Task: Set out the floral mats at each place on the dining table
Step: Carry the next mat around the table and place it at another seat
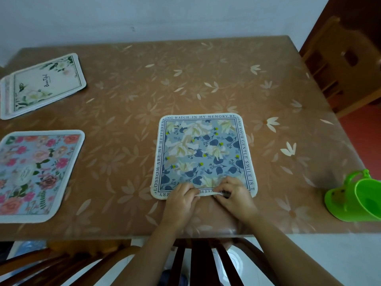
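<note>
Head view: blue leaf-print mat (pixel 201 153) lies flat at the table's (pixel 127 83) near edge, centre. Left hand (pixel 181 198) and right hand (pixel 234 195) both pinch its near edge, close together. Pink rose mat (pixel 35 174) near-left corner, white floral mat stack (pixel 41 83) far-left. Green plastic cup (pixel 356 198) on its side, right edge.

Brightness: dim, flat indoor light; muted colours, bluish cast on the wall (pixel 185 15).
Glare: soft sheen along the near edge of the dining table (pixel 233 230).
Shadows: weak, diffuse; dark smudge left of the green plastic cup (pixel 354 199).
Distortion: wide-angle; table edges bow, corners stretch.
Focus: centre fairly sharp, lettering on the blue floral mat (pixel 198 149) legible; wooden chair (pixel 338 65) top right soft.
</note>
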{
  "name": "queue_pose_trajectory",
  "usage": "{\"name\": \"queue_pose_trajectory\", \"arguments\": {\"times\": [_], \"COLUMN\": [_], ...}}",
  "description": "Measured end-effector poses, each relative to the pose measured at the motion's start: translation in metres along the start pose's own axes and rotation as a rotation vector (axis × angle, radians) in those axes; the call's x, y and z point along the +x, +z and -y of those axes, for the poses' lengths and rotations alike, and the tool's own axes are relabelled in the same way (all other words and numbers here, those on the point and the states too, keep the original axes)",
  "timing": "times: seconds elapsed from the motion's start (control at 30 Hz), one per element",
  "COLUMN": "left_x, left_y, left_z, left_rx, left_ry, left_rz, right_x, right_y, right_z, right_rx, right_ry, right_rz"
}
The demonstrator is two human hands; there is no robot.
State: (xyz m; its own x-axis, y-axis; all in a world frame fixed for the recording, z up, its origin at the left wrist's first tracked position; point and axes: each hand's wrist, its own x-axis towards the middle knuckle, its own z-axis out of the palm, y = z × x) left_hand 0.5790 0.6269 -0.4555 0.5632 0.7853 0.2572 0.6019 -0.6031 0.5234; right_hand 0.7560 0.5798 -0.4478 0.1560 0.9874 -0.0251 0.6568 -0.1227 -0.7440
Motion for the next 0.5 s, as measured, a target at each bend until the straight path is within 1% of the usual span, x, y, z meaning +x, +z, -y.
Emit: {"name": "queue_pose_trajectory", "arguments": {"times": [0.17,0.4,0.5], "left_x": [-0.004,-0.012,-0.014], "left_y": [-0.015,-0.030,-0.033], "left_z": [0.008,0.013,0.011], "left_rx": [0.038,0.038,0.021], "left_ry": [-0.026,-0.150,-0.162], "left_rz": [0.003,-0.036,-0.031], "right_x": [-0.001,-0.004,-0.006], "right_y": [-0.003,-0.015,-0.020], "right_z": [0.002,0.003,-0.001], "right_rx": [0.018,-0.062,-0.093], "right_ry": [0.004,-0.028,-0.041], "right_rz": [-0.004,-0.005,-0.006]}}
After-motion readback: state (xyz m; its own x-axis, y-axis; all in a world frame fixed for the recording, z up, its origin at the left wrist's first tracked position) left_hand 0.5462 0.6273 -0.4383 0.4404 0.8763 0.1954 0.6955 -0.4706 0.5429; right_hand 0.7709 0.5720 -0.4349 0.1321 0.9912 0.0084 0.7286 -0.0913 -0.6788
